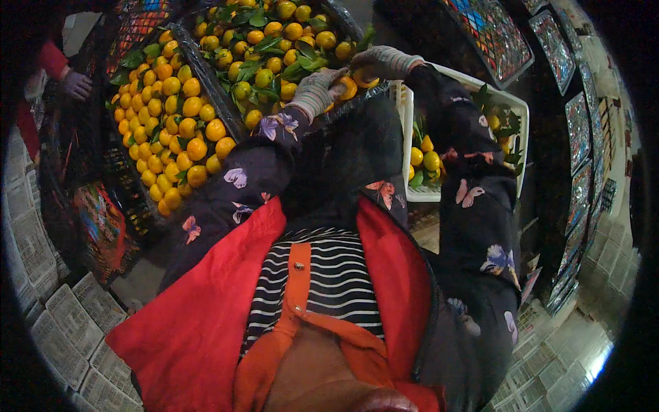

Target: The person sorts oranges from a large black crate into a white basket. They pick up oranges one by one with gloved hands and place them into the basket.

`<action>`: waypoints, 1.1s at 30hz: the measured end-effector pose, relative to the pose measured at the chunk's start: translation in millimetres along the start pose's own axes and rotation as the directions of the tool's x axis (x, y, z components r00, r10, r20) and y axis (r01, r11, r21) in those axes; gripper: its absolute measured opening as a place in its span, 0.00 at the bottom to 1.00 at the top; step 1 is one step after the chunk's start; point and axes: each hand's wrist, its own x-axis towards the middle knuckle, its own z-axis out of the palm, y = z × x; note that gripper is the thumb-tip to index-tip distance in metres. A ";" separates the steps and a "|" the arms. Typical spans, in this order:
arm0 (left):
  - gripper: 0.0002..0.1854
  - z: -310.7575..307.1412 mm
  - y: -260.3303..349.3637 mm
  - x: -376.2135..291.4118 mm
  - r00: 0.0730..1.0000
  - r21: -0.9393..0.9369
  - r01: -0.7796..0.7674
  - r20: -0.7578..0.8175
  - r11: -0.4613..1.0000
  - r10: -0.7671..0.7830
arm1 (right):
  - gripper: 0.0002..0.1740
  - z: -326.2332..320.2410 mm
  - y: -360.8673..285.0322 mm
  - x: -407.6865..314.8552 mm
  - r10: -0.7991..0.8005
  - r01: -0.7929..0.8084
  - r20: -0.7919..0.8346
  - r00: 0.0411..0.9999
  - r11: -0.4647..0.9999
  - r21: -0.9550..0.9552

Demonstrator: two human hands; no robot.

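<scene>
Both hands wear pale striped knit gloves and meet at the near right corner of a black crate full of orange-yellow citrus fruits with green leaves (274,64). My left hand (318,92) has its thumb and fingers on an orange citrus fruit (348,88). Just right of it, my right hand (383,57) curves down over another orange citrus fruit (365,79); its fingertips are partly hidden. Left of this crate, a second crate holds rows of orange citrus fruits (172,118). A white plastic basket (522,149) with yellow fruits and leaves lies under my right forearm.
At the far left a co-worker's gloved hand (77,85) shows beside a red sleeve. Black crates with colourful printed linings (497,38) stand at the upper right. Stacks of printed paper (67,314) lie at the lower left, with more at the lower right.
</scene>
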 end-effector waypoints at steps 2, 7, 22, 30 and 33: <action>0.25 -0.2 1.3 0.4 0.999 0.022 0.040 0.006 0.999 -0.040 | 0.26 2.1 7.0 2.1 -0.087 0.085 -0.006 0.996 0.981 -0.174; 0.24 -3.3 14.3 7.0 0.978 0.137 0.187 0.066 0.973 -0.198 | 0.25 27.1 14.8 8.4 0.060 -0.037 -0.055 0.997 0.938 0.346; 0.25 16.1 3.1 -8.1 0.968 0.045 -0.139 -0.206 0.989 0.145 | 0.40 162.1 -63.0 -244.8 0.919 -0.913 0.026 0.394 0.388 0.128; 0.34 -14.1 -1.5 7.1 0.855 -0.677 0.153 -0.275 0.720 -0.440 | 0.36 127.3 -51.9 -263.5 0.935 -0.364 -0.188 0.302 0.295 0.883; 0.32 -15.8 37.7 -6.2 0.975 -0.629 -0.091 -0.215 0.772 -0.061 | 0.37 91.3 -87.7 -213.0 0.861 0.103 -0.404 0.309 0.392 0.914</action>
